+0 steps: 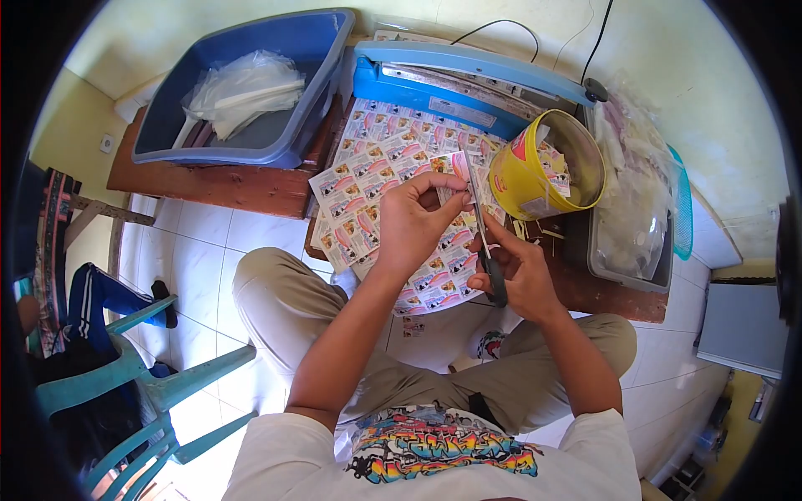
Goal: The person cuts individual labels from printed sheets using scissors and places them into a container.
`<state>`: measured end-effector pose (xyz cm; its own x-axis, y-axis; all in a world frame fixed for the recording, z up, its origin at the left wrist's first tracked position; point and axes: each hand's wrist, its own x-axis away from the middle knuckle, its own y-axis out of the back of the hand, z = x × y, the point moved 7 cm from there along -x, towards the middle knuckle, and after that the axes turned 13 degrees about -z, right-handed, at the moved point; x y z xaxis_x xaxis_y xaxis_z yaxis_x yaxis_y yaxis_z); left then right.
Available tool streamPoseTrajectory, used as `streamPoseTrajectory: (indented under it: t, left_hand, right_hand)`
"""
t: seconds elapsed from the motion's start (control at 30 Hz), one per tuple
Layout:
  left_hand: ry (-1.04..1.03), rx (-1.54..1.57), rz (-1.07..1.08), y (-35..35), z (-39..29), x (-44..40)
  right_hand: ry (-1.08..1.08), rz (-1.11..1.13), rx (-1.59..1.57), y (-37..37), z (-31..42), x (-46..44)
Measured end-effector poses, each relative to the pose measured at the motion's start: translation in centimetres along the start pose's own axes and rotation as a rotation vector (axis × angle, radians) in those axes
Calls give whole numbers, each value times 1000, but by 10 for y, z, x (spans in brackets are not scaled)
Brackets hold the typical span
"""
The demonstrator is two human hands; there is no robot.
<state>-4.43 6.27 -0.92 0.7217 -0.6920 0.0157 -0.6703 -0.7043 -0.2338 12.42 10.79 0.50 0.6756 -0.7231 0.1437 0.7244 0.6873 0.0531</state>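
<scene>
My left hand pinches a small strip of printed labels between thumb and fingers. Scissors with black handles are in my right hand, their long blades pointing up and away along the strip's right side. Beneath both hands lie several printed label sheets, overlapping on the low wooden bench. Just right of the blades, a yellow bucket stands tilted, with cut label pieces inside.
A blue sealer stands behind the sheets. At the left is a blue tub holding plastic bags. A grey tray of clear bags sits at the right. A green chair and a seated person's leg are at far left.
</scene>
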Motion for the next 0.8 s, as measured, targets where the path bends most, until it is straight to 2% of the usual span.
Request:
streamPoseTrajectory:
  t: [0.8]
  left_hand:
    - [41, -50, 70, -4, -1, 2]
  right_hand:
    - [-61, -6, -19, 5, -8, 0]
